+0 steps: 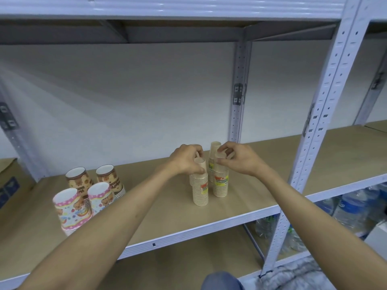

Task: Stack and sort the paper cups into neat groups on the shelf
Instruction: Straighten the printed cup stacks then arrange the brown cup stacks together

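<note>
Three stacks of small beige paper cups stand upside down mid-shelf: a front stack (200, 191), a right stack (220, 183) and a taller back stack (214, 149). My left hand (186, 162) grips the top cup of the front stack. My right hand (236, 160) pinches the top cup of the right stack. At the left stand two stacks of brown bear-print cups (80, 180) and, in front of them, two stacks of pink-rimmed rainbow cups (70, 210), all mouth up.
The brown shelf board (293, 164) has a white metal front edge. Perforated white uprights (326, 97) rise at the right. A cardboard box (10, 183) sits at far left. Water bottles (345, 208) lie on the lower shelf at the right.
</note>
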